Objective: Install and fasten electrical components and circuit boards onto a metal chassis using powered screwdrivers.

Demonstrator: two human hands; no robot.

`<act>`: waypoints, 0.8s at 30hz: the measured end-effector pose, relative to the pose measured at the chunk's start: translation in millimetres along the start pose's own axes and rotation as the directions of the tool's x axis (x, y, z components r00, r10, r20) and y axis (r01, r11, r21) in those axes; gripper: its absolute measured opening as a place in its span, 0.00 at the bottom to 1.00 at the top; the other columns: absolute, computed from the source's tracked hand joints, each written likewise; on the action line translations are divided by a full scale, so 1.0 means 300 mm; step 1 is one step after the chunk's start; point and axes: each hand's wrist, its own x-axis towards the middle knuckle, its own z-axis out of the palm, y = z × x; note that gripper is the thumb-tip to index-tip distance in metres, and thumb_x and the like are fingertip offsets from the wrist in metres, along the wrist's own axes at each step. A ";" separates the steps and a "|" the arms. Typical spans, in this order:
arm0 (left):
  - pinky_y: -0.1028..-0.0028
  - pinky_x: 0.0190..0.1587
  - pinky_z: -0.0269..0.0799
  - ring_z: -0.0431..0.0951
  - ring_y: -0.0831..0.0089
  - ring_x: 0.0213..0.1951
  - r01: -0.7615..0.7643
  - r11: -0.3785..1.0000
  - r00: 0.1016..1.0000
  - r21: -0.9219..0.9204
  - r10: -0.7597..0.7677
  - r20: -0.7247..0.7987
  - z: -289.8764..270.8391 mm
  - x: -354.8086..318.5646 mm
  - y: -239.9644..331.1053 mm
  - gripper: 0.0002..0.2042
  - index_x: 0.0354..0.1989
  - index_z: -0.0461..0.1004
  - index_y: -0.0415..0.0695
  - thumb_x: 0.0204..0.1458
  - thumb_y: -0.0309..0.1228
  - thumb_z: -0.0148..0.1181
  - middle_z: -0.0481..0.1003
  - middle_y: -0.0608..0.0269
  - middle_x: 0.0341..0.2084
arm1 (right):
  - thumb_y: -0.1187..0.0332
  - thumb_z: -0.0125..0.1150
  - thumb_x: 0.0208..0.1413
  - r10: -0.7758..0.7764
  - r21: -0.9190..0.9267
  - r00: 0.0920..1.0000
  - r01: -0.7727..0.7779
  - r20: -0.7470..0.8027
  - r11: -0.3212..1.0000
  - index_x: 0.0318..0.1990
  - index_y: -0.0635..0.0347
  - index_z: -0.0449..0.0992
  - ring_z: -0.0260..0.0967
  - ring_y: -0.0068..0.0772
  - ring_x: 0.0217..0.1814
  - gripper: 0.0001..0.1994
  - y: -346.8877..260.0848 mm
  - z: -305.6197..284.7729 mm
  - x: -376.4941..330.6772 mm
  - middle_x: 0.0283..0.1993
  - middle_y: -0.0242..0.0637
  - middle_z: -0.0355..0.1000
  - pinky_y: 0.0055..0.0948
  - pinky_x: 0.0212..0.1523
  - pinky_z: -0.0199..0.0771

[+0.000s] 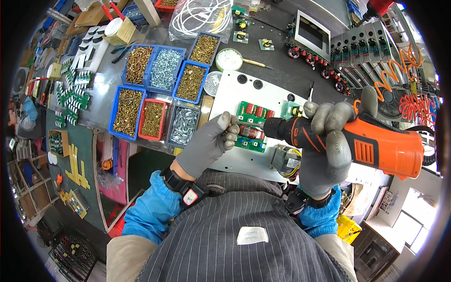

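My right hand [326,141], in a grey glove, grips an orange and black cordless drill [371,145] held sideways, its black chuck [275,128] pointing left. Close by the chuck's front end, my gloved left hand [211,141] has its thumb and fingers pinched together; what is between them is too small to make out. Under the hands lies a white metal plate [230,162] carrying a green circuit board [253,143] with a copper coil and red parts. A boxy component with yellow wires [286,160] sits on the plate beside my right hand.
Blue bins [126,113] and a red bin [152,120] of screws stand left of the plate. Behind it are a round white tub [229,60] and a screen unit [312,33]. Coiled orange air hose [394,70] hangs at right. Loose circuit boards [73,98] lie far left.
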 end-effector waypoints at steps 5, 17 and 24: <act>0.84 0.31 0.68 0.66 0.84 0.29 0.050 0.998 0.999 -0.044 -0.049 0.021 0.000 0.002 0.001 0.18 0.46 0.69 0.40 0.65 0.45 0.54 0.67 0.70 0.31 | 0.72 0.58 0.53 0.011 0.055 0.999 -0.014 0.046 0.998 0.76 0.57 0.43 0.59 0.21 0.32 0.43 0.004 0.009 -0.001 0.35 0.26 0.59 0.40 0.54 0.67; 0.84 0.31 0.68 0.67 0.86 0.27 -0.165 0.950 0.986 0.266 0.164 0.026 -0.001 0.006 0.006 0.19 0.43 0.72 0.40 0.64 0.46 0.56 0.71 0.70 0.29 | 0.74 0.57 0.56 0.068 -0.023 0.998 -0.068 0.015 0.997 0.75 0.61 0.45 0.63 0.25 0.37 0.40 0.019 0.024 0.016 0.37 0.29 0.64 0.44 0.57 0.67; 0.78 0.44 0.79 0.80 0.76 0.40 -0.114 0.975 0.974 0.191 0.148 -0.171 -0.028 0.023 0.010 0.19 0.49 0.71 0.36 0.67 0.43 0.50 0.78 0.57 0.39 | 0.77 0.59 0.54 0.087 -0.089 0.995 -0.091 -0.048 0.992 0.69 0.71 0.50 0.69 0.26 0.38 0.36 0.058 0.053 0.042 0.35 0.32 0.69 0.40 0.54 0.71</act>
